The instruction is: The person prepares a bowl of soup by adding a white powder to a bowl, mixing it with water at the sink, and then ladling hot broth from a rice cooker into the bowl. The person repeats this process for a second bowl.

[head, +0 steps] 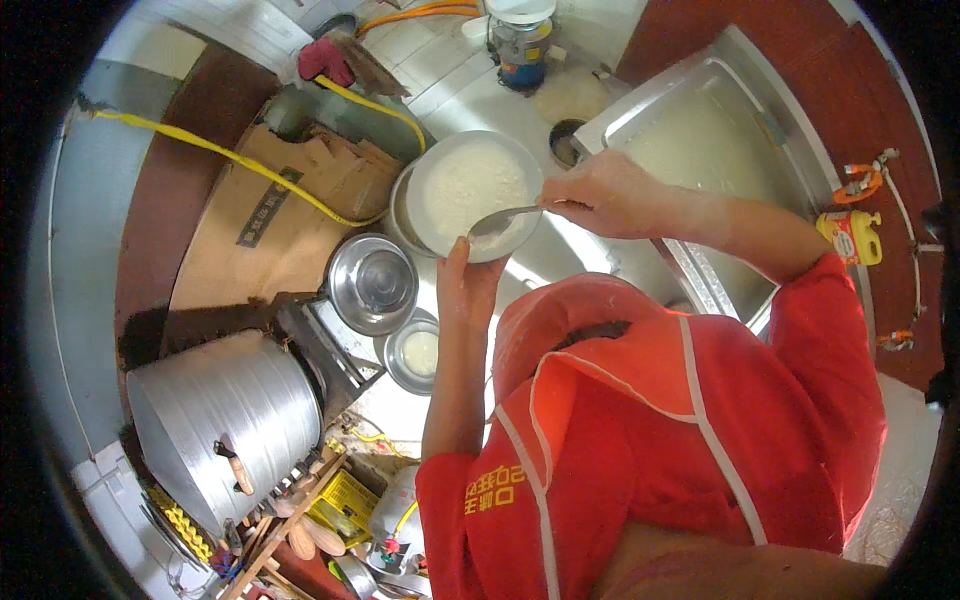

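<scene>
My left hand [472, 274] grips the near rim of a pale round bowl [421, 196], its thumb lying over the edge. A cream-white, powdery-looking food [476, 176] covers the inside of the bowl. My right hand [607, 196] holds a metal spoon [504, 217] by its handle, with the spoon's head down at the food near my left thumb. Partly hidden behind the bowl's left side is a metal pot or basin [399, 214]; whether the two touch I cannot tell. Nearer me on the left are a shiny steel basin [373, 285] and a smaller metal bowl [418, 352] with whitish contents.
A steel sink [780, 82] with cloudy liquid stands right. A large metal pot [225, 420] sits left, near a burner stand [330, 352] and gas cylinder [397, 495]. Cardboard [292, 217] lies behind a yellow hose [225, 154]. A yellow jug [851, 238] is far right.
</scene>
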A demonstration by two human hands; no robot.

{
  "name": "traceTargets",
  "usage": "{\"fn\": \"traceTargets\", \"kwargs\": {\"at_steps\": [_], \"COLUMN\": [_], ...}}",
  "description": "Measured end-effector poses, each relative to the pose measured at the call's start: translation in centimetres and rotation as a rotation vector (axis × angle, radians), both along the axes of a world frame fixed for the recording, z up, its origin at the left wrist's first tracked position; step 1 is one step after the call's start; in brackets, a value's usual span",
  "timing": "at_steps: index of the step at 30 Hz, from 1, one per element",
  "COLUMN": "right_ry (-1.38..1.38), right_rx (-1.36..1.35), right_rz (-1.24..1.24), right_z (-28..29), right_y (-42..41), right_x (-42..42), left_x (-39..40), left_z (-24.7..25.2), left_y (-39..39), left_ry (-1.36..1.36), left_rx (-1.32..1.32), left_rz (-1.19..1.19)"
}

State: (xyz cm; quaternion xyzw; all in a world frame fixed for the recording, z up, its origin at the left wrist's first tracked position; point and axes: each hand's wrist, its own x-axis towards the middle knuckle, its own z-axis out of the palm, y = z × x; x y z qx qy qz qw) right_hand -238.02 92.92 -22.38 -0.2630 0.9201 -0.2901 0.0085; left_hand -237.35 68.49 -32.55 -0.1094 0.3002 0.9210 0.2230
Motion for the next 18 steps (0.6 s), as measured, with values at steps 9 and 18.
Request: {"fn": "traceTargets", "kwargs": {"at_steps": [9,18], "right_ry": [0.199,0.55], "right_rx": [0.141,0.126], "right_rz": [-0.044,-0.159], "right_z": [-1.7,0.0], "right_y": [3.2,9.2], "right_x": [0.3,0.4], "left_x": [-0.1,-0.3], "left_z": [0.3,0.9], "left_y": [3.4,7.3], "left_ry": [0.017,-0.001], "left_rx": [-0.021,-0.039], "left_rz": [-0.113,-0.235]}}
